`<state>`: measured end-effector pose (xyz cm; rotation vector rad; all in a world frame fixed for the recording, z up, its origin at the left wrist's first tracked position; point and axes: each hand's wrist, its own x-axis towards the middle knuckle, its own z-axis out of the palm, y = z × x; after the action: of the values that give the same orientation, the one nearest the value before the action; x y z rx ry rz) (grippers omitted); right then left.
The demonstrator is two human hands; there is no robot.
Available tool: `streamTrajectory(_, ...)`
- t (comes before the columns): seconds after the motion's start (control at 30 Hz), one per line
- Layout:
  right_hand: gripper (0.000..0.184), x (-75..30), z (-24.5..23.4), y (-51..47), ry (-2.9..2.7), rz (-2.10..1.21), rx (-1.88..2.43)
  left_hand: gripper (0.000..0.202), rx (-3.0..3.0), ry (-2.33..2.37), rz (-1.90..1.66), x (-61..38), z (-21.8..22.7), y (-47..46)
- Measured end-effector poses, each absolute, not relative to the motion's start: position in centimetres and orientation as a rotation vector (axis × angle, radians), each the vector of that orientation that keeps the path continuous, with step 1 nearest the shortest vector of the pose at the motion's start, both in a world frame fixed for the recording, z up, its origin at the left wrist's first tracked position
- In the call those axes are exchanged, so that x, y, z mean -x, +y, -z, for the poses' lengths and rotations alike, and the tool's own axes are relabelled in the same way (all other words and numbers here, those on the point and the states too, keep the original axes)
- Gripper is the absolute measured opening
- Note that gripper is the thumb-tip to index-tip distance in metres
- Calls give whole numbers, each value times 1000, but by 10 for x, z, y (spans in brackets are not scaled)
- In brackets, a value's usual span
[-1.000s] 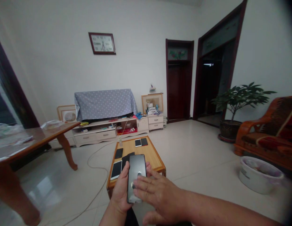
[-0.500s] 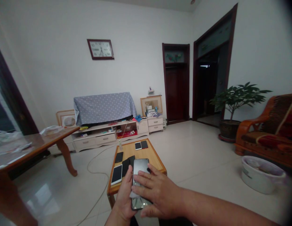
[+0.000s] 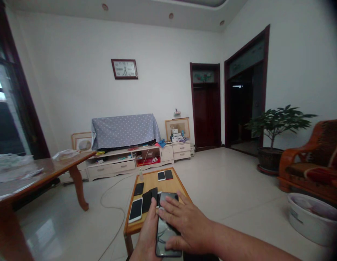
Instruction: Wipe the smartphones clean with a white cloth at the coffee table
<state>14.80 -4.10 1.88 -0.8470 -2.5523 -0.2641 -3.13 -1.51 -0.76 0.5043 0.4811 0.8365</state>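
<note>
Centrally, a dark smartphone (image 3: 163, 235) lies low in the view, glossy face upward; it serves as the centre of the dial, with 12 o'clock straight ahead. Its long axis runs close to the 12–6 o'clock line; which end is its top cannot be told. The left hand (image 3: 148, 232) is clamped on it from the 9 o'clock side, thumb along that edge, the other fingers hidden. The right hand (image 3: 191, 224) enters from between 3 and 4 o'clock, laid across the glossy face, thumb apart from the fingers and gripping nothing. Thus the smartphone sits at 3 o'clock of the left hand, partly beneath the right.

Beyond stands a low wooden table (image 3: 172, 185), bearing a large white phone (image 3: 135, 210) at 10 o'clock, a black phone (image 3: 139, 189) at half past ten, a small white phone (image 3: 161, 176) beside a dark device (image 3: 168, 175) near 12, and a small bottle (image 3: 141, 174) at 11, contents indistinct.

Farther out, a white tub (image 3: 306, 224) at 3 o'clock holds purplish material (image 3: 317, 208), details unclear. At 2 o'clock, a dark pot (image 3: 270, 158) contains a leafy plant (image 3: 278, 121). At 11, a pale cabinet (image 3: 123, 167) has closed drawers and an open compartment containing red and small white items (image 3: 155, 160).
</note>
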Motion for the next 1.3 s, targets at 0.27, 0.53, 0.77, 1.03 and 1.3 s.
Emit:
streamTrajectory(0.27,61,-137,8,-48,-2588,344,734,74,-511,454,-792,45,12,-4)
streamTrajectory(0.53,79,-148,-16,-45,-2551,199,877,71,-540,450,-825,34,6,-14)
streamTrajectory(0.77,61,-140,14,-48,-2564,287,710,72,-550,418,-776,42,10,-6)
streamTrajectory(1.03,78,-153,-18,-43,-2514,210,887,72,-545,423,-794,29,15,-11)
streamTrajectory(1.3,76,-146,16,-53,-2586,182,668,77,-558,392,-730,41,16,-5)
